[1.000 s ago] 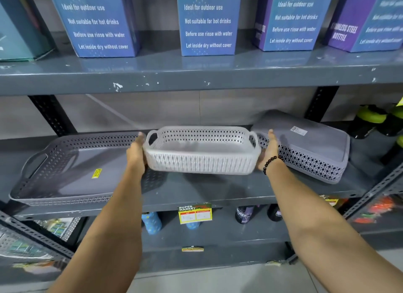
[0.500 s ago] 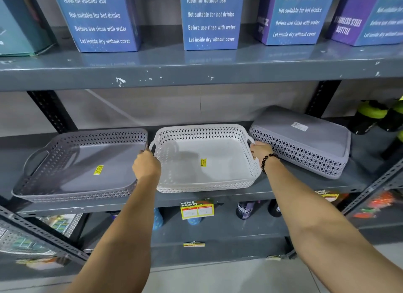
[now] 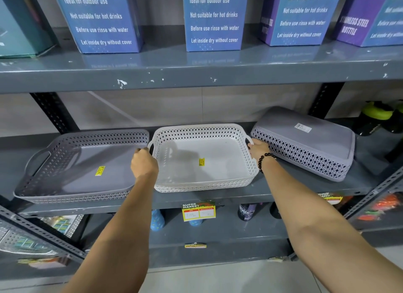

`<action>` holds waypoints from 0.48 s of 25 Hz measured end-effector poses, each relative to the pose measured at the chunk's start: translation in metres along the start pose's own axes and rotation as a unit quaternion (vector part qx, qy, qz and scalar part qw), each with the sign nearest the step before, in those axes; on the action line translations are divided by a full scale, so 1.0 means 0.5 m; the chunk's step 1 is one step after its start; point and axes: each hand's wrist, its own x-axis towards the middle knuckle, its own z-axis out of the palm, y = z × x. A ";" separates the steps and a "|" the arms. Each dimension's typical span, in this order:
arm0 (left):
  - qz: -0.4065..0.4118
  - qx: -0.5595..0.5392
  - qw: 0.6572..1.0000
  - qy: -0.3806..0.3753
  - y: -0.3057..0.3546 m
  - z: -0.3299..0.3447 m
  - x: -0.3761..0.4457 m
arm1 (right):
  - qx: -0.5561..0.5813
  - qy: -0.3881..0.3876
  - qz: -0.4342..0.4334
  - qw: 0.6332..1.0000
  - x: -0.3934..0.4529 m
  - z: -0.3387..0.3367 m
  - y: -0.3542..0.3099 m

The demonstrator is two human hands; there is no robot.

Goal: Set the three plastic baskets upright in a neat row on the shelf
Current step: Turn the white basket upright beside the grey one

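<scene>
A white perforated basket (image 3: 196,153) sits upright in the middle of the grey metal shelf (image 3: 272,193). My left hand (image 3: 144,163) grips its left handle and my right hand (image 3: 258,148), with a black bead bracelet, grips its right handle. To the left, a grey basket (image 3: 82,168) stands upright, its near rim overhanging the shelf edge a little. To the right, a second grey basket (image 3: 305,140) lies upside down, bottom up, turned at an angle, its near left corner next to my right hand.
Blue and purple bottle boxes (image 3: 214,20) stand on the upper shelf (image 3: 196,74). Dark bottles with green lids (image 3: 376,118) stand at the far right of the basket shelf. A price tag (image 3: 198,211) hangs on the shelf edge; bottles stand on the shelf below.
The white basket came down from being held tilted above the shelf to resting flat and upright on it. Both hands stay on its handles.
</scene>
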 end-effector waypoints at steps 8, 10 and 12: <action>0.022 -0.016 1.000 0.009 0.006 0.006 0.002 | -0.029 0.025 -0.010 0.999 0.002 0.004 -0.010; 0.065 -0.017 0.998 0.020 0.024 0.012 0.001 | -0.017 0.049 -0.004 0.999 -0.004 -0.004 -0.022; 0.109 -0.032 0.994 0.004 0.065 0.024 -0.002 | 0.000 0.081 -0.002 0.997 -0.014 -0.023 -0.030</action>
